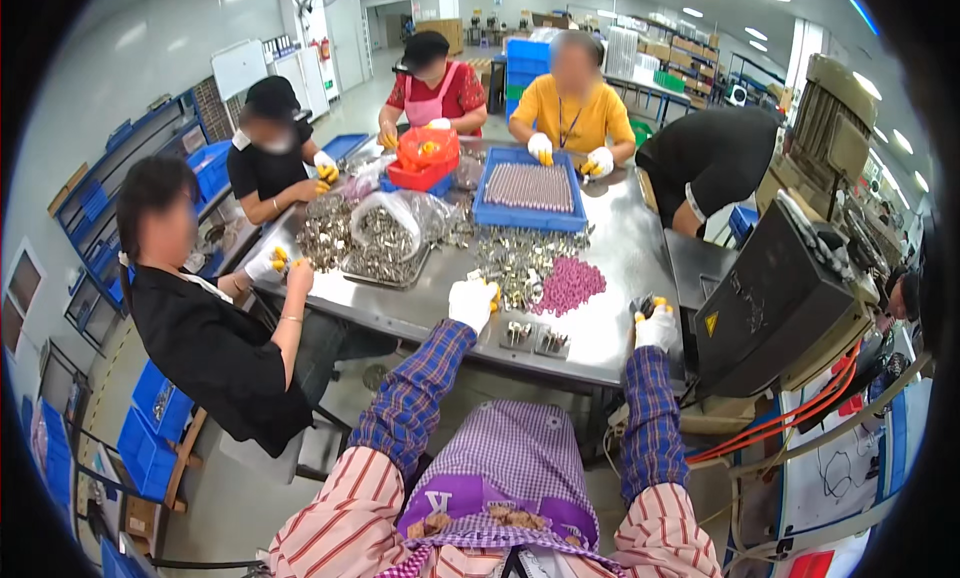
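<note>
My left hand [473, 304], in a white glove with yellow fingertips, is at the near edge of a pile of small shiny metal parts [508, 268]. Its fingers curl inward, and whatever they hold is hidden. Farther right, my right hand [656, 328] in a matching glove is closed around a small dark object [638, 306] too small to make out. Between my hands lies a heap of small purple-pink rings [570, 285]. Nearer to me, two small metal blocks [517, 334] with shiny parts on them rest at the edge of the steel table [610, 353].
Beyond the piles stands a blue tray [530, 218] with rows of pieces. A plastic bag of metal parts [388, 228] and a red bin [425, 168] are left of it. A dark machine [770, 298] rises at right. Several people work around the table.
</note>
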`<state>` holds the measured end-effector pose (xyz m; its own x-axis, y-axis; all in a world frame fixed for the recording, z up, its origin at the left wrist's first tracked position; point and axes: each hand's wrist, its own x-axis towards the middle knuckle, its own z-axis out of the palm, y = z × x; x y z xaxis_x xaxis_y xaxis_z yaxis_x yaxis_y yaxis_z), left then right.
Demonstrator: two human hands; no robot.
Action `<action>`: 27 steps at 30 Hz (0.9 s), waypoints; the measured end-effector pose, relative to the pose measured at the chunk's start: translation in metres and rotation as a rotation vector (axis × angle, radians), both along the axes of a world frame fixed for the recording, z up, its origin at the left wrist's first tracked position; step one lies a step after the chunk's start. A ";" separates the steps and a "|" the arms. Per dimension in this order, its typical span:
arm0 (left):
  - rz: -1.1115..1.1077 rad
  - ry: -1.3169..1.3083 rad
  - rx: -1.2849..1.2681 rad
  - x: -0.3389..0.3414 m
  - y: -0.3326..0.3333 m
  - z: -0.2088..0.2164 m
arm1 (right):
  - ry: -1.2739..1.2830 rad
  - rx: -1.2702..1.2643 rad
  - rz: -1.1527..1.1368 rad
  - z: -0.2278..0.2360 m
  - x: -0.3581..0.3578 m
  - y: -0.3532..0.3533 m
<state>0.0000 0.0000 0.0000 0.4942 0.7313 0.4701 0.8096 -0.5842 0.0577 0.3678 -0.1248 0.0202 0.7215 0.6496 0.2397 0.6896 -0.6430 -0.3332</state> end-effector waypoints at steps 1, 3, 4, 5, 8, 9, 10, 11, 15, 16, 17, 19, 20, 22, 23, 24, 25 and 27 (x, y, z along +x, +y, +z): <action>0.010 -0.005 0.058 -0.001 0.003 -0.001 | -0.004 0.002 0.006 -0.001 0.000 0.004; 0.020 -0.009 0.150 0.000 0.000 0.000 | -0.004 -0.016 0.007 -0.004 0.003 0.001; 0.024 -0.009 0.188 0.000 -0.005 0.002 | -0.002 -0.033 0.007 -0.006 0.005 -0.006; 0.023 -0.008 0.204 -0.002 -0.005 0.007 | -0.001 -0.018 0.006 -0.007 0.002 -0.008; 0.001 -0.024 0.124 -0.008 -0.008 0.020 | -0.068 -0.007 0.024 -0.012 -0.004 -0.013; -0.007 -0.030 0.093 -0.009 -0.009 0.025 | -0.091 -0.007 0.029 -0.012 -0.004 -0.012; -0.007 -0.027 0.094 -0.010 -0.014 0.031 | -0.088 -0.007 0.029 -0.013 -0.007 -0.014; 0.035 -0.091 0.028 -0.011 -0.019 0.037 | -0.096 -0.002 0.041 -0.014 -0.010 -0.016; 0.094 -0.357 -0.186 -0.012 -0.061 0.075 | -0.122 0.012 0.061 -0.015 -0.018 -0.030; 0.042 -0.431 -0.200 -0.016 -0.078 0.080 | -0.139 -0.006 0.062 -0.015 -0.021 -0.034; 0.041 -0.431 -0.199 -0.019 -0.093 0.083 | -0.155 -0.025 0.061 -0.017 -0.024 -0.038; -0.060 -0.375 -0.299 -0.021 -0.128 0.085 | -0.193 -0.066 0.064 -0.018 -0.031 -0.043; -0.069 -0.406 -0.384 -0.018 -0.150 0.091 | -0.193 -0.071 0.061 -0.019 -0.033 -0.046; -0.078 -0.443 -0.479 -0.007 -0.181 0.080 | -0.174 -0.015 0.075 -0.020 -0.038 -0.049; -0.149 -0.618 -0.636 0.004 -0.191 0.069 | -0.168 0.010 0.075 -0.017 -0.037 -0.052; -0.224 -0.792 -0.796 0.010 -0.201 0.057 | -0.162 0.034 0.069 -0.015 -0.034 -0.056; -0.258 -0.931 -0.943 0.020 -0.207 0.037 | -0.145 0.050 0.069 -0.008 -0.038 -0.060; -0.363 -1.020 -1.156 0.046 -0.220 -0.005 | -0.155 0.186 0.088 0.007 -0.049 -0.068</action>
